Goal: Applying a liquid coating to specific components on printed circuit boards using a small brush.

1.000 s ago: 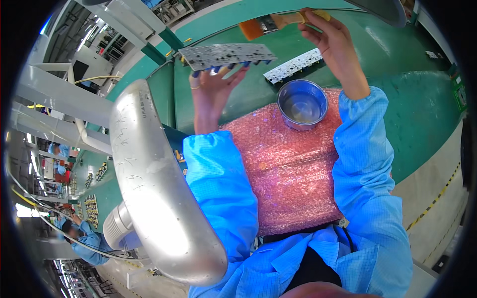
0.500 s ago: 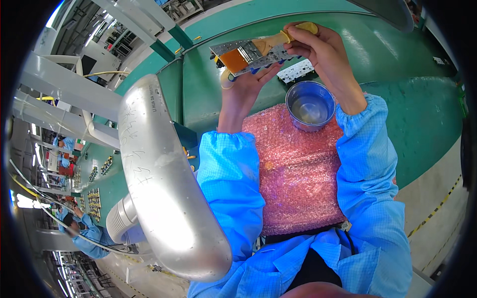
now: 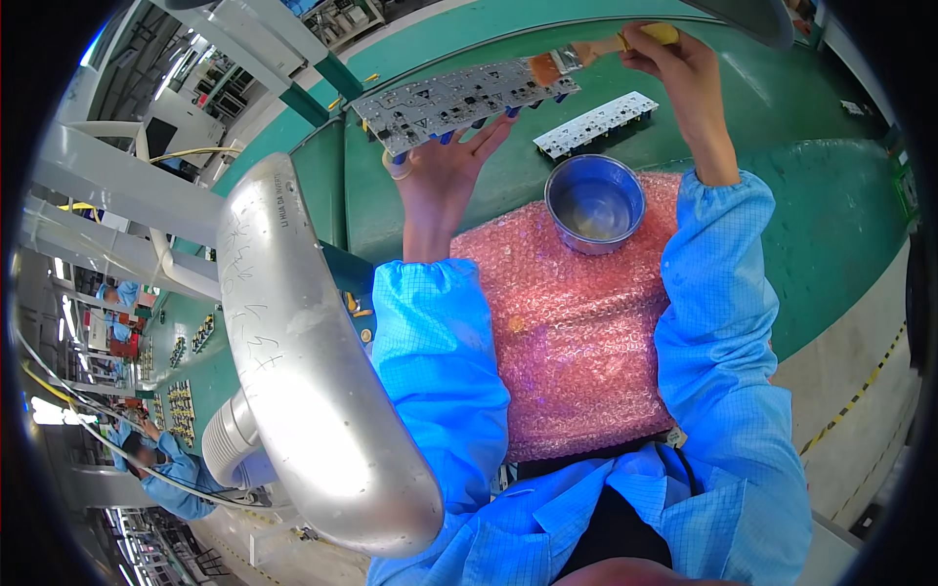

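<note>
My left hand (image 3: pixel 445 171) holds up a long grey circuit board (image 3: pixel 449 103) from below, fingers gripping its lower edge, where dark blue parts stick out. Yellow finger cots cover some fingertips of both hands. In my right hand (image 3: pixel 684 73), closed round its wooden handle, is a flat brush (image 3: pixel 557 66) with orange bristles. Its bristles touch the right end of the board. Below my right hand a second, white-faced board (image 3: pixel 598 124) lies on the green table. A round metal cup (image 3: pixel 596 203) with some liquid stands on pink bubble wrap (image 3: pixel 576 332) in front of me.
A large silver duct hood (image 3: pixel 322 361) stands close at my left forearm, with a flexible hose behind it. White posts (image 3: pixel 137 176) rise at the left. A dark rounded thing (image 3: pixel 752 20) overhangs the top right. A co-worker in blue (image 3: pixel 171 474) is at the far left.
The brush has moved right along the board, from its left part to its right end. My left hand and the board have shifted left, baring more of the white-faced board.
</note>
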`<state>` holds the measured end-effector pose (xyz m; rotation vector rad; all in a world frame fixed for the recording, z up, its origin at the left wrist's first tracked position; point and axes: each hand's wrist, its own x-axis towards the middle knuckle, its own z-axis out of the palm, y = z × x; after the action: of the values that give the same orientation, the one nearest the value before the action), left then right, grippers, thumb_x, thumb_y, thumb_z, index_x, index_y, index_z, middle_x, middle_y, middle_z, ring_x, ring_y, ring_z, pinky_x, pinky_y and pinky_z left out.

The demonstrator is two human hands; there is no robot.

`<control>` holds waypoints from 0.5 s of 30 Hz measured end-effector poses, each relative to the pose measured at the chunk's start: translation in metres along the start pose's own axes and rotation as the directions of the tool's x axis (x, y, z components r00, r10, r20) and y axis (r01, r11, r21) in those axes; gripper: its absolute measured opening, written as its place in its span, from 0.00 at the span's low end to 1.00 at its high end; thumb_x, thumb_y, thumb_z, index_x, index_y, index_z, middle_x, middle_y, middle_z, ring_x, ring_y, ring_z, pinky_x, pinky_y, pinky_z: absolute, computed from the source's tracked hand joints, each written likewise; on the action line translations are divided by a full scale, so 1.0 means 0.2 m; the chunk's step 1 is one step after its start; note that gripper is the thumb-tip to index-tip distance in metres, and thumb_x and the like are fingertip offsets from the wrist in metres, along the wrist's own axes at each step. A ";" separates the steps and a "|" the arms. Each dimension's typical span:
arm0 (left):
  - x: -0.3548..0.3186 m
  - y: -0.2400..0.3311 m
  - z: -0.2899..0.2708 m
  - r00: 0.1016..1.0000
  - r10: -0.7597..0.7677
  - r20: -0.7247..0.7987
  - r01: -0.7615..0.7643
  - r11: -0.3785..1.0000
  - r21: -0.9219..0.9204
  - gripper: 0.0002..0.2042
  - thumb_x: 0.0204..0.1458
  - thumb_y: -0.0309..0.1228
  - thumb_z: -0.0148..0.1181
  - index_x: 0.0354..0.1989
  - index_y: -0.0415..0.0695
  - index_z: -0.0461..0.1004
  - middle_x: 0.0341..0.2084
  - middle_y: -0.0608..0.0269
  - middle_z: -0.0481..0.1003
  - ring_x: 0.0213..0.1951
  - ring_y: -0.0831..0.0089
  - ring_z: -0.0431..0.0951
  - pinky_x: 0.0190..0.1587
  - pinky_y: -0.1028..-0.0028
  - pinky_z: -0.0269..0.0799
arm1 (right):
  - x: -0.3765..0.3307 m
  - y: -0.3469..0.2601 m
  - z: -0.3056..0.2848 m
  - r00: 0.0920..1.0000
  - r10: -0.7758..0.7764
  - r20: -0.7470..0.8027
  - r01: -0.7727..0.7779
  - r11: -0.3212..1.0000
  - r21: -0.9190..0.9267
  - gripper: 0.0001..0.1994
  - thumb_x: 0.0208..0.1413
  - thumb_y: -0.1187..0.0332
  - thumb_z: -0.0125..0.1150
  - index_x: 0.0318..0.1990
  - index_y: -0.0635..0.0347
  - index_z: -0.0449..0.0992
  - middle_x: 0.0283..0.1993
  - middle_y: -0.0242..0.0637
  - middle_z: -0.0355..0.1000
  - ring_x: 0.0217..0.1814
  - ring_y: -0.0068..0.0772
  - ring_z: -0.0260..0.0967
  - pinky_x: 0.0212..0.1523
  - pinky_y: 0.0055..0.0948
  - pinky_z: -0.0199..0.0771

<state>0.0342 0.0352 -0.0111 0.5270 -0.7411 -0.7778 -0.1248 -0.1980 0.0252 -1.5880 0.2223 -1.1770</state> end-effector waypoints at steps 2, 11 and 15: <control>0.00 0.00 0.00 1.000 -0.011 0.028 0.011 1.000 0.008 0.49 0.40 0.60 0.62 0.67 0.48 0.47 0.65 0.46 0.51 0.61 0.28 0.54 0.65 0.43 0.53 | -0.04 -0.05 0.07 0.996 0.035 0.078 -0.043 0.993 0.108 0.14 0.57 0.66 0.60 0.46 0.67 0.76 0.40 0.38 0.75 0.38 0.26 0.74 0.43 0.22 0.76; 0.00 0.01 -0.01 0.993 0.108 -0.038 -0.106 0.994 0.035 0.49 0.40 0.65 0.59 0.68 0.52 0.48 0.65 0.47 0.51 0.61 0.26 0.53 0.63 0.43 0.55 | 0.02 0.10 -0.04 0.993 0.099 0.066 -0.100 0.995 0.003 0.14 0.57 0.67 0.60 0.46 0.69 0.76 0.41 0.39 0.75 0.39 0.27 0.74 0.44 0.22 0.76; 0.00 0.01 -0.04 0.996 0.082 -0.029 -0.081 0.995 0.051 0.49 0.40 0.67 0.56 0.68 0.52 0.48 0.65 0.47 0.51 0.60 0.26 0.53 0.63 0.42 0.54 | 0.05 0.08 -0.18 0.989 0.100 -0.109 -0.122 0.969 -0.213 0.13 0.56 0.68 0.60 0.45 0.69 0.76 0.40 0.39 0.75 0.38 0.27 0.75 0.43 0.21 0.76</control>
<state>0.0413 0.0372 -0.0136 0.5492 -0.7501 -0.6752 -0.1396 -0.2339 0.0148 -1.6865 0.5141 -1.1745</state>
